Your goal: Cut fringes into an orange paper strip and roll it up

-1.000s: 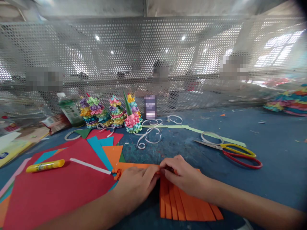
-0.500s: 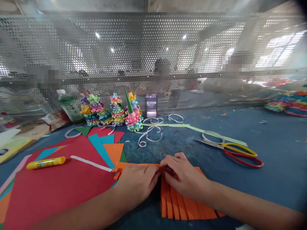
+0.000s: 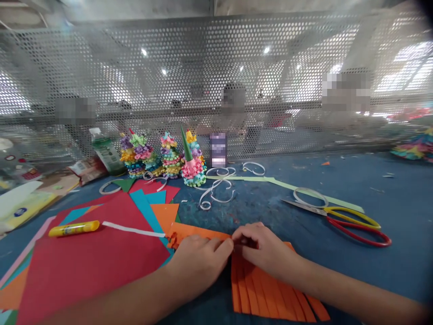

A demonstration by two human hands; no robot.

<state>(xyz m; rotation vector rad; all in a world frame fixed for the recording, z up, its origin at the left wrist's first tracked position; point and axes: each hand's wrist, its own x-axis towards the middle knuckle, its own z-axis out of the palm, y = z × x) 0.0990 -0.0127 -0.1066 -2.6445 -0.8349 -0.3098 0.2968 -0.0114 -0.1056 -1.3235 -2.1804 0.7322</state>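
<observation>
An orange paper sheet (image 3: 267, 293) cut into a fringe of strips lies on the blue table in front of me. My left hand (image 3: 199, 264) and my right hand (image 3: 262, 248) meet at its uncut far edge, fingertips pinched together on the paper. A curled, rolled part of the orange paper (image 3: 176, 237) shows just left of my left hand.
A yellow glue stick (image 3: 74, 229) lies on large red paper (image 3: 84, 266) at left. Scissors (image 3: 341, 215) with red and yellow handles lie at right. Several colourful paper cones (image 3: 162, 158), white paper curls (image 3: 216, 189) and a bottle (image 3: 105, 151) stand before a perforated metal screen (image 3: 216, 81).
Both hands stay pinched on the orange paper's edge; the view has shifted slightly, so everything sits a little further right and lower.
</observation>
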